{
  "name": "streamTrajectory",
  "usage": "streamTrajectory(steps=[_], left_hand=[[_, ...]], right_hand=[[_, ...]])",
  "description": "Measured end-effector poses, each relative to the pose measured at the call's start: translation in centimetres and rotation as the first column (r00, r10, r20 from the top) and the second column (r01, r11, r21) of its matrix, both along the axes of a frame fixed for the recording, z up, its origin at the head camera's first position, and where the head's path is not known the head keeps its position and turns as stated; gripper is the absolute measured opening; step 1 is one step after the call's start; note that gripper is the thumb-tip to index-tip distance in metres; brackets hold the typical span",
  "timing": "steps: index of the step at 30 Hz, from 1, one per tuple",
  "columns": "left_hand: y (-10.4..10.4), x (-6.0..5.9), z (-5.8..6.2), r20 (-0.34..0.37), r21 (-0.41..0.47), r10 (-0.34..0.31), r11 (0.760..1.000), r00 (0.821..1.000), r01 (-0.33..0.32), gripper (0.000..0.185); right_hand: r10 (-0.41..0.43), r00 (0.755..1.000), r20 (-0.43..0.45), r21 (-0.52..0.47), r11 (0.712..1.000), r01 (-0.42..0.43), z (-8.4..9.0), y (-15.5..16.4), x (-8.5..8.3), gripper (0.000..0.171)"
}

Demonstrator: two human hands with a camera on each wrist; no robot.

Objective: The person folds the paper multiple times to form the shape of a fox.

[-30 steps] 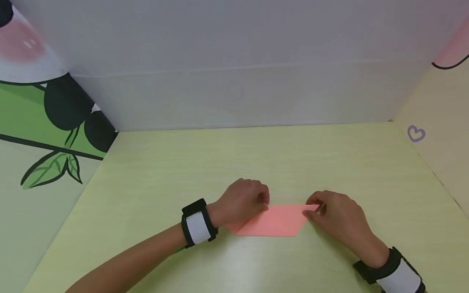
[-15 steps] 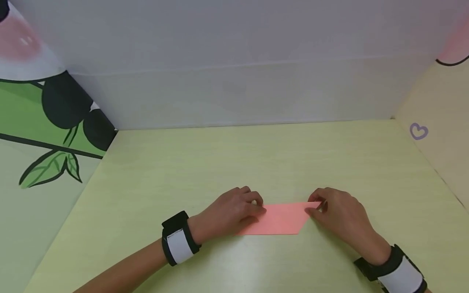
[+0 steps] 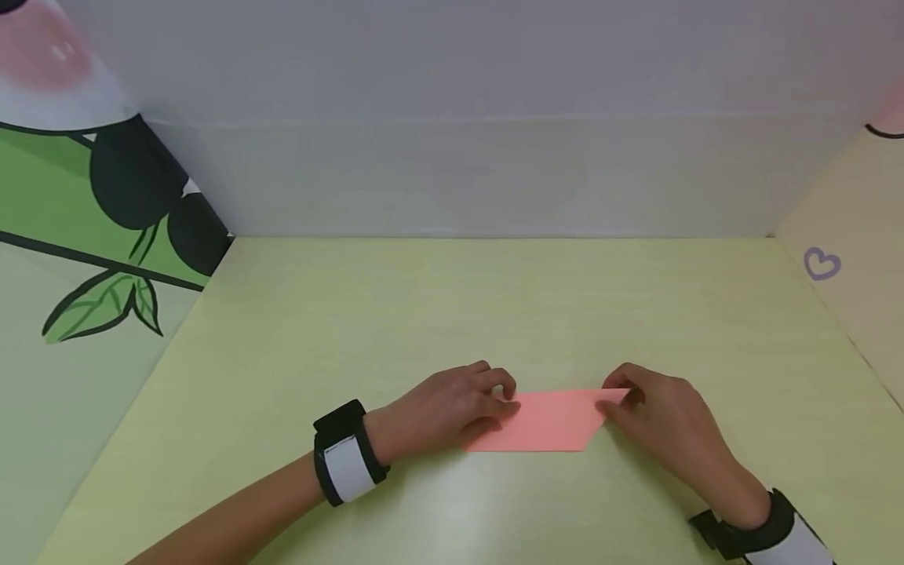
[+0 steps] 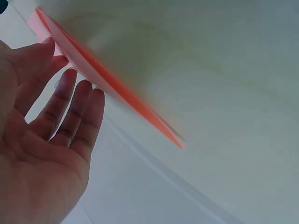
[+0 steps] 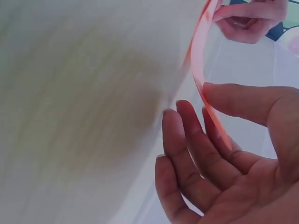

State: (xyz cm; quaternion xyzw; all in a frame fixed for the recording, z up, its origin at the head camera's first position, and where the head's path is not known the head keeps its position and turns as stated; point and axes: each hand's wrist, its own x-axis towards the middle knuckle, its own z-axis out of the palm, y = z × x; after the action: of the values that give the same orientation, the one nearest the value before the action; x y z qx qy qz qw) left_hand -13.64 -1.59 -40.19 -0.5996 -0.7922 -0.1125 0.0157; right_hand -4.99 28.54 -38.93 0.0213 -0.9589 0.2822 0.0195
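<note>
Vs. approx. 1 sec ago, person's L grip (image 3: 445, 412) sits further L & nearer the wearer, fingers less bunched, hiding pink paper's (image 3: 551, 424) folded L end, prev. visible.

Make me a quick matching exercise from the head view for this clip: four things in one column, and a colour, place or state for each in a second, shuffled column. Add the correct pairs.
Column one
1. Left hand
2. Right hand
3. Paper
4. Leaf drawing

Column two
A. Pink, with a hand at each end
B. Pinching the paper's right end, in the head view
C. Green, outlined in black
D. At the paper's left end, in the head view

Pairs: 1-D, 2-B, 3-A, 4-C
</note>
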Motion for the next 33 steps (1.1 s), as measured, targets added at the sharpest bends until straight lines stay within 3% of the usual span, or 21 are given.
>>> streamTrajectory(steps=[5,9,15,19,23,28,33], left_hand=[[0.0,0.0,0.0,-0.016,-0.025,0.01,1.0,1.0,-0.011,0.022],[0.1,0.0,0.1,-0.027,-0.056,0.021,0.998,0.999,-0.022,0.022],[0.1,0.1,0.3,-0.011,-0.069,0.03,0.997,0.999,-0.03,0.022],[0.1,0.1,0.3,-0.007,-0.072,0.029,0.997,1.0,-0.029,0.022],[0.2,0.0,0.3,-0.006,-0.075,0.032,0.997,0.999,-0.033,0.023],[0.2,0.0,0.3,-0.023,-0.082,0.034,0.996,0.999,-0.035,0.024],[0.2,0.1,0.2,-0.037,-0.076,0.035,0.996,0.999,-0.038,0.025]], right_hand=[[0.016,0.999,-0.049,-0.108,0.994,-0.022,0.3,-1.0,1.2,0.02],[0.049,0.992,-0.116,-0.134,0.989,-0.065,0.5,-2.0,2.1,0.03],[0.114,0.97,-0.214,-0.071,0.989,-0.132,0.6,-3.0,2.7,0.037],[0.182,0.951,-0.248,-0.036,0.98,-0.197,0.3,-3.3,3.4,0.05],[0.302,0.913,-0.274,0.023,0.951,-0.308,-0.1,-3.8,4.1,0.061],[0.436,0.848,-0.301,0.132,0.9,-0.416,-0.4,-4.3,4.5,0.043],[0.484,0.831,-0.273,0.185,0.874,-0.449,-0.4,-5.0,4.6,0.054]])
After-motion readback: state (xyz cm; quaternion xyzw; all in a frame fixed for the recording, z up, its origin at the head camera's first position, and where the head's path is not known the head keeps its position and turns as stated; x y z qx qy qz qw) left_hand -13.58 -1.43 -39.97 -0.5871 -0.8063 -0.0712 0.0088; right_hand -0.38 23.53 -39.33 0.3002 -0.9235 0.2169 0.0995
